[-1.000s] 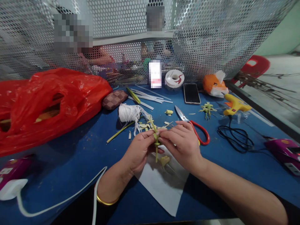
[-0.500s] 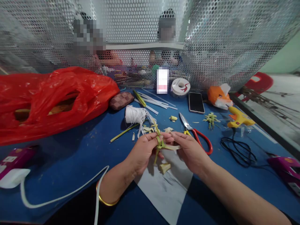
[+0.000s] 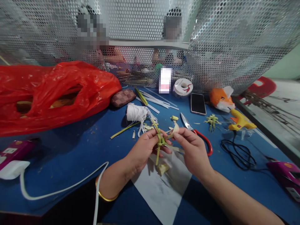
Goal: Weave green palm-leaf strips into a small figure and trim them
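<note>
Between the thumb and fingers of my left hand (image 3: 146,145) is a small woven piece of green plant strips (image 3: 161,141), with ends sticking out upward and downward. My right hand (image 3: 193,147) pinches a pale strip (image 3: 175,129) that runs from the woven piece and curls up at its end. Below my hands a pale stub of stalk (image 3: 163,169) lies on a white sheet of paper (image 3: 164,197). Just beyond my fingers are a spool of white string (image 3: 134,113) and pale scraps. Red-handled scissors (image 3: 202,139) lie beyond my right hand, partly covered by it.
A red plastic bag (image 3: 93,84) fills the left. A phone (image 3: 198,103), a ribbon roll (image 3: 183,87), a yellow glue gun (image 3: 242,121) and a small green woven figure (image 3: 212,121) lie at the right. A perforated metal screen (image 3: 136,18) stands behind; people sit beyond it. A white cable (image 3: 65,190) crosses the left.
My right hand has moved slightly away from my left and lifted a pale strip, which now curls upward. My left hand keeps the woven piece. The view has shifted slightly.
</note>
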`<action>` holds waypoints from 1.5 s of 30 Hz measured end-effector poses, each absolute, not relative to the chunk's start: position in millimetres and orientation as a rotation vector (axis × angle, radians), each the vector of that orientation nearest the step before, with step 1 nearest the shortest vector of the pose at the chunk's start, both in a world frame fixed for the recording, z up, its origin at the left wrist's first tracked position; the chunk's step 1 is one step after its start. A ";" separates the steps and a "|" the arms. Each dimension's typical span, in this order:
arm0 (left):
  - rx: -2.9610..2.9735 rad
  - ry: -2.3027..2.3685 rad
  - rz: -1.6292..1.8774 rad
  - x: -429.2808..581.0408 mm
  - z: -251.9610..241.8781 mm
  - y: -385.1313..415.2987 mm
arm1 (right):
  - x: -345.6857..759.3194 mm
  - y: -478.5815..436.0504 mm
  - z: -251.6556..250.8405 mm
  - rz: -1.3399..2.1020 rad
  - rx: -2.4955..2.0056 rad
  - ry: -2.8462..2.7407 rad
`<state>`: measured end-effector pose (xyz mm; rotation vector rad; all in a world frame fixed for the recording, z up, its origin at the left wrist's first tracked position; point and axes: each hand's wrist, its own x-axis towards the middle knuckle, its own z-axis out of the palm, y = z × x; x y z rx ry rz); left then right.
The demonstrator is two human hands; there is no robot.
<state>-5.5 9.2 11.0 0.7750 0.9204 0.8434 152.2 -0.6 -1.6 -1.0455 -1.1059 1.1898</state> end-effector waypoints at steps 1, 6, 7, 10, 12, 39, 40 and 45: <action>0.799 0.932 0.851 -5.5 11.3 9.2 | 153.1 -1.7 -1.7 1.091 -1.019 -1.246; 0.835 0.901 0.804 -5.4 11.4 8.6 | 154.9 -4.9 1.1 1.018 -0.946 -1.500; 0.821 0.896 0.772 -5.5 10.9 8.6 | 154.2 -4.7 1.9 1.078 -0.951 -1.443; 0.756 0.897 0.702 -6.5 8.7 9.3 | 151.9 -2.9 4.4 1.183 -0.981 -1.323; 0.726 0.887 0.696 -7.4 7.9 10.1 | 151.3 -1.8 6.4 1.192 -1.016 -1.316; 0.631 0.926 0.700 -6.1 10.9 12.0 | 156.9 2.4 0.8 1.031 -1.219 -1.578; 0.628 0.907 0.702 -6.8 11.5 12.4 | 157.7 3.3 1.3 1.036 -1.195 -1.570; 0.621 0.853 0.727 -9.6 14.0 14.1 | 162.6 7.4 5.5 1.162 -1.084 -1.525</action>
